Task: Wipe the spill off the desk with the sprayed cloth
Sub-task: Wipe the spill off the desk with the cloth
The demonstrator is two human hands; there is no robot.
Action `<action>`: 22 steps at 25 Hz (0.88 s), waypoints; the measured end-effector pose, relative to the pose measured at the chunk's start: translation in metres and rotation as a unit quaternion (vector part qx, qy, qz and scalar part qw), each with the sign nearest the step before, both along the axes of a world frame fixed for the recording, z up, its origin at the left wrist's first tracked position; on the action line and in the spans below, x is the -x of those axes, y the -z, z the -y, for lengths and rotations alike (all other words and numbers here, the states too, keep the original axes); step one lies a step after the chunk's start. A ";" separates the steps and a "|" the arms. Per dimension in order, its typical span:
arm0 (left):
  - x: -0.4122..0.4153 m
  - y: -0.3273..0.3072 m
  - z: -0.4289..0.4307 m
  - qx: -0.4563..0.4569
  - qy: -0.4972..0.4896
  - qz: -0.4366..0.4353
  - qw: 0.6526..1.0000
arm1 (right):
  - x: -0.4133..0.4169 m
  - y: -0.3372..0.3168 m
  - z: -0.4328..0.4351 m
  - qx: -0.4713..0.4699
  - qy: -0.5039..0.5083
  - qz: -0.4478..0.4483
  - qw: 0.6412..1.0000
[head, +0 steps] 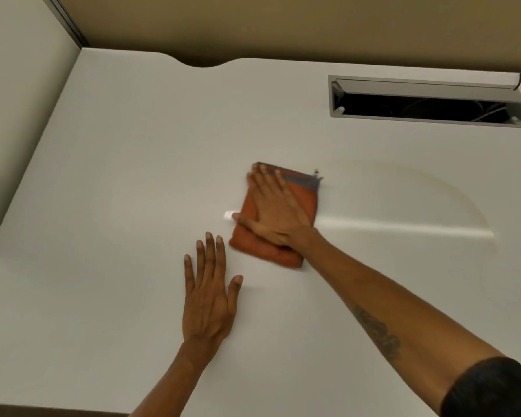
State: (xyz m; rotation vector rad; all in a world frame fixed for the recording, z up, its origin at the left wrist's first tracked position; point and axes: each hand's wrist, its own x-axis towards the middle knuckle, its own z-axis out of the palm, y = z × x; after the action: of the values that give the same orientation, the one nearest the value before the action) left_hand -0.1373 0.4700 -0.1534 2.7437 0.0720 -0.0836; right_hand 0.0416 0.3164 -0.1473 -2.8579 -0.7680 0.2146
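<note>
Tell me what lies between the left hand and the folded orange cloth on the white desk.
Only a narrow strip of bare white desk, per the head view; the left hand lies flat, not touching the folded orange cloth.

Dim warm light throws a glare streak across the glossy white desk; focus soft, edges bowed.

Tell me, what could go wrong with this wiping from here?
1. A faint yellowish arc, likely the spill's edge, lies right of the cloth. The right hand pressing the cloth might miss it and leave a mark.
2. The hatch at the far right of the desk stands open. Liquid pushed that way could drip inside.
3. The left hand lies flat beside the cloth and could get wet or smear the desk.
</note>
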 end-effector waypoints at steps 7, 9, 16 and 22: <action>0.001 0.008 -0.002 0.015 -0.010 0.008 1.000 | 0.058 0.004 -0.048 -0.014 0.185 0.001 0.983; 0.003 0.012 -0.004 0.002 -0.005 0.012 1.000 | 0.061 0.005 -0.032 -0.009 0.202 0.015 0.979; 0.008 0.012 0.000 -0.068 0.014 0.011 0.998 | 0.038 0.003 0.177 0.071 0.274 0.064 0.957; 0.008 0.009 0.003 -0.073 0.001 0.001 0.997 | 0.041 -0.002 0.350 0.064 0.372 0.030 0.926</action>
State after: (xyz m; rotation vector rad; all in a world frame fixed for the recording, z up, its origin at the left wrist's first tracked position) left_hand -0.1457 0.4675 -0.1622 2.8907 0.0775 -0.0805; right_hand 0.0007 -0.0334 -0.1449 -3.0424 0.3689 0.0667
